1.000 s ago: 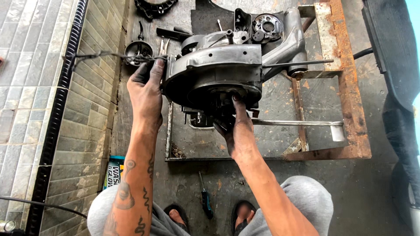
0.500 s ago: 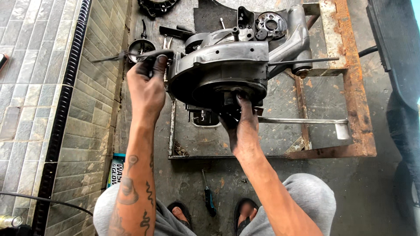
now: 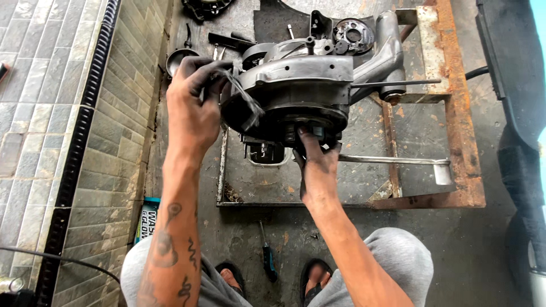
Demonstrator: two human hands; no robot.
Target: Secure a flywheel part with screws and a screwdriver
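Pinching a blurred strand, perhaps a wire [image 3: 242, 96], the left hand [image 3: 190, 105] closes beside the grey engine [image 3: 301, 85]. Right hand [image 3: 315, 162] presses fingertips under its round housing; a screwdriver [image 3: 267, 258] lies below.

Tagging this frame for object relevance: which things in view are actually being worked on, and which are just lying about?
In hand:
- engine casing, right hand at its underside
- thin wires, gripped by left hand

Lying about:
- screwdriver on the floor
- metal funnel
- rusty frame
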